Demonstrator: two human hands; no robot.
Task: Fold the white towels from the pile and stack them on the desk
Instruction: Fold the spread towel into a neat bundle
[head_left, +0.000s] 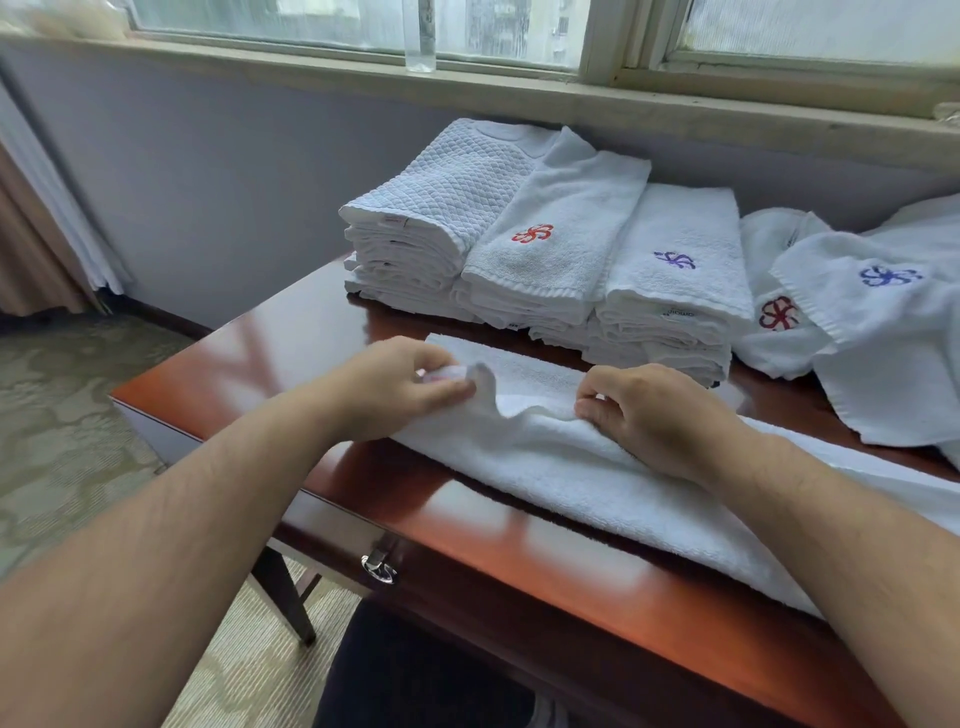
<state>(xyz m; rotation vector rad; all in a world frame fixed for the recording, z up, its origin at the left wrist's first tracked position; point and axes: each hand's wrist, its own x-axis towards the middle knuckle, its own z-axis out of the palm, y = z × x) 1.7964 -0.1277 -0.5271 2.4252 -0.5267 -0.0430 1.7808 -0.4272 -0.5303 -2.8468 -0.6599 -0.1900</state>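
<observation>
Closest to me, both forearms reach over the desk (519, 561) edge, where a drawer handle (379, 569) sits below my left arm. Under my hands lies the white towel (597, 483), folded long and running off to my right. My left hand (400, 387) pinches its raised far corner; my right hand (649, 415) has fingers curled onto the folded edge, gripping it. Beyond my grip stand three stacks of folded towels (545, 249). Farther right sprawls the unfolded pile (883, 322). Behind, a bottle (420, 36) stands on the windowsill.
</observation>
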